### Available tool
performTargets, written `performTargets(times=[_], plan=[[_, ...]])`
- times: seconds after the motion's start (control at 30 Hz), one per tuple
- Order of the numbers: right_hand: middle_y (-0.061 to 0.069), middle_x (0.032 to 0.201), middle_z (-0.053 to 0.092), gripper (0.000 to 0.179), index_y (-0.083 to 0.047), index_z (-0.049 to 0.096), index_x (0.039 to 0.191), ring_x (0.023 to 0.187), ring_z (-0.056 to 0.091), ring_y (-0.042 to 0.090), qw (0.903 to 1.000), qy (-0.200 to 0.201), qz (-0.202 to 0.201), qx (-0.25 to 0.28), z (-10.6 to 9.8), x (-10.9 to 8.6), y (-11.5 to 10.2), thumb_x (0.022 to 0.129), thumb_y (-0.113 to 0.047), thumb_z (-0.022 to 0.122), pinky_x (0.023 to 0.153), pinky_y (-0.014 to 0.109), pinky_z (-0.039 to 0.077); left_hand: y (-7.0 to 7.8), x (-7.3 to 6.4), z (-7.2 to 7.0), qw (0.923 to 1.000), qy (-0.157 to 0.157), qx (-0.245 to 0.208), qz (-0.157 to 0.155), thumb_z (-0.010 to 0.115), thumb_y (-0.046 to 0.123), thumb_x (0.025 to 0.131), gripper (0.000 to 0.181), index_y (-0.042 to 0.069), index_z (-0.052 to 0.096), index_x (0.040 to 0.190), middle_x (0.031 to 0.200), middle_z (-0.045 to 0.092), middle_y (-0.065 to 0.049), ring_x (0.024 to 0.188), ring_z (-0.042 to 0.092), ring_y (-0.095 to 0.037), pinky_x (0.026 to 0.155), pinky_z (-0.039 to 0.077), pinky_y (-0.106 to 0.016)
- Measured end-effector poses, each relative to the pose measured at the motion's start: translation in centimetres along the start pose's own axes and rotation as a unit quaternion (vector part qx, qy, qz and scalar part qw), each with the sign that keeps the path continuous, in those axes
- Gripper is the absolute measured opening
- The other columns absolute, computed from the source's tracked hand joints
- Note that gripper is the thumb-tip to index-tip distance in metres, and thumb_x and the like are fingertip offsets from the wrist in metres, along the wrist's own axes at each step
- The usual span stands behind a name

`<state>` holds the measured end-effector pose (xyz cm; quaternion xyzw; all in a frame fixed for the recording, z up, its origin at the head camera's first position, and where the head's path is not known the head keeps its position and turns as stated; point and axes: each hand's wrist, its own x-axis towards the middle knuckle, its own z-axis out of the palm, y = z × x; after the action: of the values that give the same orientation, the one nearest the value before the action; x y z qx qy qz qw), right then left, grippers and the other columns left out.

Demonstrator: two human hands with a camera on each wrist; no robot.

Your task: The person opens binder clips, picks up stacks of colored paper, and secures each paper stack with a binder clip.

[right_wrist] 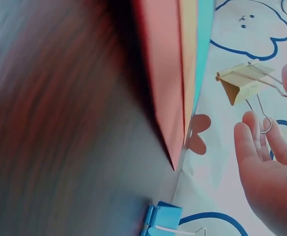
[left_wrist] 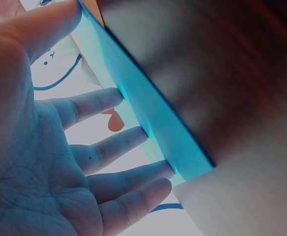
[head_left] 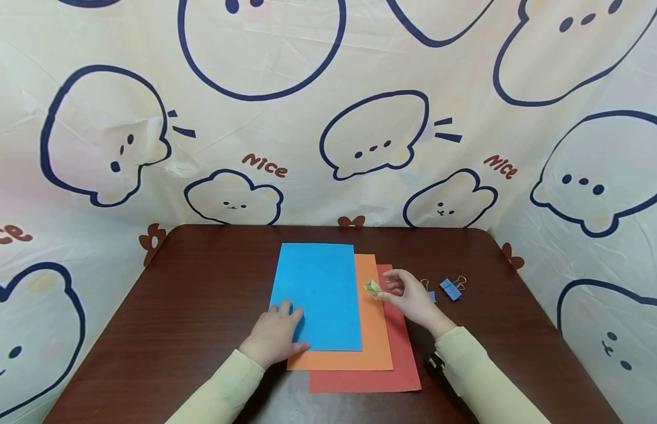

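A blue sheet of paper (head_left: 320, 282) lies over an orange sheet (head_left: 375, 324), with a red sheet (head_left: 405, 353) lowest, each offset to the right and toward me. My left hand (head_left: 272, 335) rests on the blue sheet's left edge, fingers spread and fairly straight in the left wrist view (left_wrist: 109, 147). Between thumb and fingers my right hand (head_left: 413, 297) pinches a yellow binder clip (head_left: 372, 288) by its wire handles, over the right side of the sheets. Its body (right_wrist: 239, 81) faces the paper in the right wrist view.
A blue binder clip (head_left: 451, 289) lies right of the sheets on the dark wooden table (head_left: 212, 282). A second blue clip (head_left: 432, 297) is partly hidden behind my right hand. A printed cloth (head_left: 302, 129) hangs behind the table and at both sides.
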<state>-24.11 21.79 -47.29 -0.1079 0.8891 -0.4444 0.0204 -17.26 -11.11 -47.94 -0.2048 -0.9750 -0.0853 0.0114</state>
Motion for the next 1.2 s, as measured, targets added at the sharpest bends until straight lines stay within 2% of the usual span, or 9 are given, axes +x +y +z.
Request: performTargets(times=[0.2,0.53,0.87,1.2], plan=[[0.019,0.133,0.061,0.051,-0.002,0.051,0.142,0.119,0.064,0.029,0.9977,-0.024,0.033,0.054,-0.2,0.0,-0.4,0.098,-0.016,0.071,0.099,0.036,0.056,0.0,0.0,0.0,1.0,0.0,0.005,0.002,0.085,0.049,0.081,0.068,0.003,0.064,0.126,0.112,0.057,-0.021,0.085,0.055,-0.03,0.075,0.057,-0.047],[0.013,0.125,0.067,0.053,-0.003,0.056,0.139,0.112,0.066,0.022,0.9949,-0.024,0.071,0.068,-0.2,0.0,0.0,0.095,-0.025,0.076,0.09,0.033,0.059,0.0,-0.1,0.1,0.9999,0.007,0.008,0.002,0.086,0.049,0.081,0.068,0.003,0.064,0.125,0.112,0.057,-0.021,0.085,0.055,-0.029,0.075,0.057,-0.046],[0.016,0.122,0.069,0.054,0.0,0.056,0.138,0.113,0.067,0.027,0.995,-0.038,0.05,0.077,-0.2,-0.2,-0.3,0.092,-0.017,0.078,0.091,0.037,0.059,0.1,0.0,-0.2,1.0,0.002,0.007,0.0,0.086,0.048,0.08,0.067,0.003,0.064,0.125,0.109,0.058,-0.02,0.083,0.056,-0.029,0.075,0.057,-0.047],[0.013,0.121,0.069,0.058,-0.001,0.054,0.142,0.114,0.067,0.027,0.9956,-0.036,0.051,0.07,-0.3,-0.2,-0.6,0.092,-0.018,0.078,0.092,0.036,0.059,-0.3,1.2,-1.4,0.9991,-0.04,-0.004,-0.011,0.084,0.039,0.085,0.056,0.005,0.068,0.126,0.111,0.061,-0.018,0.084,0.064,-0.032,0.079,0.059,-0.048]])
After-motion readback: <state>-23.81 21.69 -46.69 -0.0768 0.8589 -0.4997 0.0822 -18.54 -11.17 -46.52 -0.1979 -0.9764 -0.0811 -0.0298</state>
